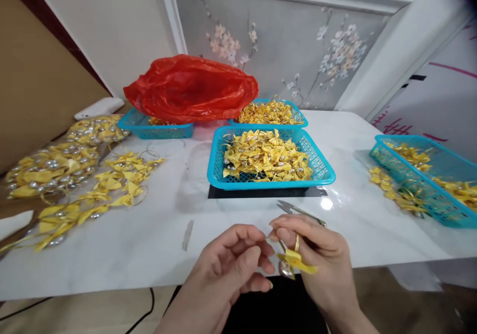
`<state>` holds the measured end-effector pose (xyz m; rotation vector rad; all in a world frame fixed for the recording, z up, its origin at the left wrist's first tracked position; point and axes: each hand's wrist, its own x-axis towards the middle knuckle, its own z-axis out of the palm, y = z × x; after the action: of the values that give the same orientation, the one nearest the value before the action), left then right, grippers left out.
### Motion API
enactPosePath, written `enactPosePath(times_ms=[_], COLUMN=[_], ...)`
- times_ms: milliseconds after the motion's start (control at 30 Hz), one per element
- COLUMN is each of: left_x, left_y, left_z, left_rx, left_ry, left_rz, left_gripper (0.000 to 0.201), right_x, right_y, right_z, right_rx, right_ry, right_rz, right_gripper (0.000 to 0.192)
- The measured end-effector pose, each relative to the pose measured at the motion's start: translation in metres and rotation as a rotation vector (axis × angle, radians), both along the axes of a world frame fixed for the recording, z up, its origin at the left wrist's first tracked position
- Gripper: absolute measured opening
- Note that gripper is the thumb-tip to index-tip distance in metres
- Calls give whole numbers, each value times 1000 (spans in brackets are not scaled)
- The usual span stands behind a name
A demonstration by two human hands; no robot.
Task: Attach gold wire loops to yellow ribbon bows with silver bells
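At the tabletop's (156,244) near edge, the right hand (316,259) pinches a small yellow ribbon bow with silver bell (294,263), hanging downward; the left hand (231,264), fingers curled and holding nothing visible, touches fingertips beside it. Beyond lie small metal scissors (300,210).

Bare table (149,244) is left open at the front, hemmed by the basket (320,167), snips (300,210) and bows (112,185).

Left hand (234,264) and right hand (316,259), both bare. No gloves or sleeves cover the wrists. Nails short, unpainted.
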<state>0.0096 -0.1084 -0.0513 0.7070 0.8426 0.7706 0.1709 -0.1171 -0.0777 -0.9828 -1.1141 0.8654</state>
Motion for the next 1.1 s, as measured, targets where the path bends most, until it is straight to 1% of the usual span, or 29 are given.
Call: enactPosePath(times_ms=[67, 133, 233, 300, 400, 533, 733, 833, 933, 1000, 1100], left_x=[2, 6, 13, 16, 18, 16, 13, 13, 14, 14, 13], left_y=[-1, -3, -4, -4, -4, -4, -5, -6, -8, -9, -11], left_z=[-4, -10, -17, -19, -20, -17, -15, -15, -14, -13, -12], left_rx=[49, 43, -59, -122, -145, -105, -99, -33, 43, 81, 144], left_ry=[50, 42, -55, -127, -188, -183, -163, -152, -138, -107, -53], left_rz=[-27, -52, -76, -76, -70, -61, -86, -115, -124, -101, -40], left_gripper=[18, 20, 22, 20, 14, 17, 20, 11, 14, 14, 10], right_x=[-3, -7, -14, -17, -16, -8, -3, -4, -6, -7, -7], right_y=[1, 2, 3, 2, -1, -7, -10, -7, -5, -5, -5], right_z=[-7, -12, -15, -16, -18, -20, -20, -16, -11, -9, -8], right_rx=[-48, -85, -108, -114, -126, -124, -57, -7, 51, 91, 160], right_ry=[70, 157, 246, 261, 216, 95, -65, -119, -161, -190, -233], right_rz=[-12, -37, -81, -95, -88, -64, -127, -164, -185, -181, -149], right_gripper=[14, 10, 8, 7, 10, 15, 22, 27, 28, 30, 38])
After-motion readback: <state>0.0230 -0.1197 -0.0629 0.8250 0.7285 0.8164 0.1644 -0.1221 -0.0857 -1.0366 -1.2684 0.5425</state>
